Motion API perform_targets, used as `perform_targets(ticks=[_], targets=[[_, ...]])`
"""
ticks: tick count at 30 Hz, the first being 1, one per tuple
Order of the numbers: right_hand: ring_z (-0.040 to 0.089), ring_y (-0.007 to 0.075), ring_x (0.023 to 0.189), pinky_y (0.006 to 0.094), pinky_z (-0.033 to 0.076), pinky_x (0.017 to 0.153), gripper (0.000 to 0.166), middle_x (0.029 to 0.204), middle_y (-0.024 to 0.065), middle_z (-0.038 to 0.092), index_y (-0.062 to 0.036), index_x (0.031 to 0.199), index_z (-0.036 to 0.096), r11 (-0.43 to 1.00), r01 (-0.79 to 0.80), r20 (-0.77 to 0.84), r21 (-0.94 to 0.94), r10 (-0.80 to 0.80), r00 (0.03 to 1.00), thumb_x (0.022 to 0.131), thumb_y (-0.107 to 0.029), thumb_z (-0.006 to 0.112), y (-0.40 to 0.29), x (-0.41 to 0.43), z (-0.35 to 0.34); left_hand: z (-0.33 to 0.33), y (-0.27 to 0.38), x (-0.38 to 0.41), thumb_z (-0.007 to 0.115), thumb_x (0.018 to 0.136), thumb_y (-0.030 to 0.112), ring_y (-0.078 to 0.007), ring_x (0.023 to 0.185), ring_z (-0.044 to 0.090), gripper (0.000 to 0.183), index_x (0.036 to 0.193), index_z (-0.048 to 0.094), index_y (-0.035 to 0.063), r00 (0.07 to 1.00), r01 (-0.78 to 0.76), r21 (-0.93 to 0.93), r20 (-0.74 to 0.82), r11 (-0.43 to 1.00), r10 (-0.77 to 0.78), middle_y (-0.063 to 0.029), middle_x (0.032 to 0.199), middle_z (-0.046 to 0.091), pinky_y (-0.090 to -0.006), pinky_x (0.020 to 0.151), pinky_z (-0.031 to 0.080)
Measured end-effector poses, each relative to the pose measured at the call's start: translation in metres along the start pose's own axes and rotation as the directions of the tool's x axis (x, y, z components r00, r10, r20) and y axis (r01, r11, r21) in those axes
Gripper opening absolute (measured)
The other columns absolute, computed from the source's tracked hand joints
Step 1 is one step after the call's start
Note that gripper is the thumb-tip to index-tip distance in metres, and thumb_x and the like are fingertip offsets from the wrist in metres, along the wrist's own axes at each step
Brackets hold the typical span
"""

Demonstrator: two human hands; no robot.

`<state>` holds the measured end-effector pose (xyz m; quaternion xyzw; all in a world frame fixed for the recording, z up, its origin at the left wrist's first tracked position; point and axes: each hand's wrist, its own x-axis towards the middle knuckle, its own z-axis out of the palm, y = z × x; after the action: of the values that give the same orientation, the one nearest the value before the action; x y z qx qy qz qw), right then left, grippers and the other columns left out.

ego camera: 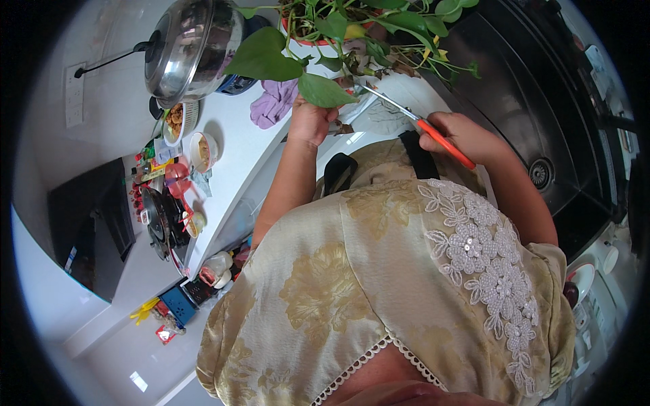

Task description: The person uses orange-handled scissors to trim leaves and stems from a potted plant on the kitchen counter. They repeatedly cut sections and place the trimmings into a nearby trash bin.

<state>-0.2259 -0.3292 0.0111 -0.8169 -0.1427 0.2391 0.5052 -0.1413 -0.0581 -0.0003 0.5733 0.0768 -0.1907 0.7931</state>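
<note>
My right hand (464, 136) grips scissors with an orange-red handle (430, 131). Their metal blades point up and left into the lower stems of a leafy green potted plant (266, 55), among dry brown leaves. Whether the tips touch a stem is unclear. Just below a large heart-shaped leaf (327, 92), my left hand (311, 122) has its fingers curled; the leaf partly covers them, so what they hold cannot be made out. Between both hands lie a pale plastic bag (383, 117) and a withered brown leaf (344, 129). Foliage mostly hides the pot's red rim (310, 42).
A black sink (492, 96) with a drain (540, 172) lies at right. On the white counter (231, 137) at left are a lidded steel pot (193, 51), a purple cloth (274, 103), a basket of food (175, 122) and a bowl (204, 152). Farther along stands a black cooker (160, 223).
</note>
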Motion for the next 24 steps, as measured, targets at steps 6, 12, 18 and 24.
perform_targets(ticks=[6,12,18,24], targets=[[0.048,0.014,0.06,0.0282,0.04,0.054,0.048,0.066,0.0062,0.052,0.0006,0.082,0.053,0.94,-0.081,0.007,0.332,0.084,0.996,0.078,-0.047,0.059,0.015,-0.021,0.006,-0.013,0.001,0.003,0.046,0.084,0.014,-0.0172,0.049,0.046,0.015,0.094,0.054,0.0054,1.0,0.02,-0.26,-0.006,0.965,-0.022,-0.0122,0.088,0.061,-0.0261,0.045,0.039],[0.048,0.0087,0.056,0.0237,0.039,0.048,0.044,0.065,0.002,0.051,-0.0027,0.088,0.053,0.826,-0.225,0.014,0.517,0.254,0.967,0.078,-0.045,0.06,0.012,-0.033,0.005,-0.021,0.004,0.002,0.048,0.082,0.019,-0.0154,0.045,0.04,0.022,0.096,0.053,0.0037,0.997,0.042,-0.308,0.082,0.95,-0.017,-0.013,0.089,0.06,-0.0332,0.058,0.047],[0.048,0.0081,0.055,0.0228,0.039,0.047,0.046,0.064,0.0016,0.05,-0.0024,0.092,0.052,0.803,-0.243,0.009,0.544,0.284,0.959,0.078,-0.045,0.06,0.009,-0.035,0.004,-0.016,0.003,0.001,0.052,0.078,0.022,-0.015,0.046,0.041,0.032,0.101,0.053,-0.0004,0.989,0.086,-0.239,0.136,0.967,-0.054,-0.0126,0.086,0.06,-0.0406,0.076,0.047],[0.046,0.0077,0.053,0.0226,0.037,0.046,0.042,0.064,0.0012,0.05,-0.0026,0.088,0.051,0.828,-0.21,0.004,0.521,0.243,0.97,0.08,-0.043,0.059,0.013,-0.033,0.009,-0.017,0.0,0.005,0.053,0.078,0.025,-0.0202,0.063,0.048,0.026,0.094,0.055,0.0043,0.975,0.109,-0.298,0.219,0.948,-0.043,-0.0109,0.086,0.058,-0.0338,0.061,0.041]])
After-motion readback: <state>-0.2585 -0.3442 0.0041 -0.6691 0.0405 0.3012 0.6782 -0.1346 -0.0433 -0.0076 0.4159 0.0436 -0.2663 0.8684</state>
